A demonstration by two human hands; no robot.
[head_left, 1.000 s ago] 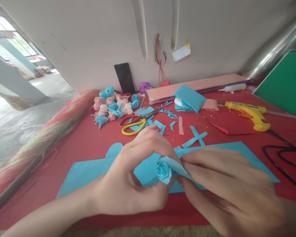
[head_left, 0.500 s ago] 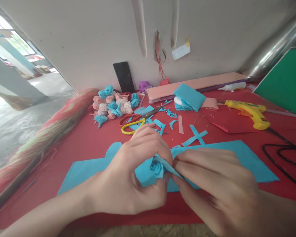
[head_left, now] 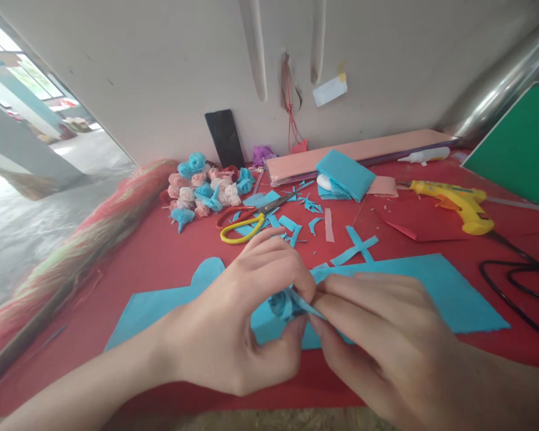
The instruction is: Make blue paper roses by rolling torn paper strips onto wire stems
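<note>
Above the blue sheet (head_left: pixel 453 293), your left hand (head_left: pixel 233 317) and right hand (head_left: pixel 386 326) pinch the paper rose (head_left: pixel 282 305) between their fingers; tugging too hard could tear it, slackening could unroll it.

No lettering is legible around the red table (head_left: pixel 157 254); marks on the yellow glue gun (head_left: pixel 468 205), toward the table's right edge, are too small to read.

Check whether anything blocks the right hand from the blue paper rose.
Nothing visible does: the right hand already pinches the outer edge of the blue paper rose, and the left hand holds its other side. The flat blue sheet lies below, not between.
</note>
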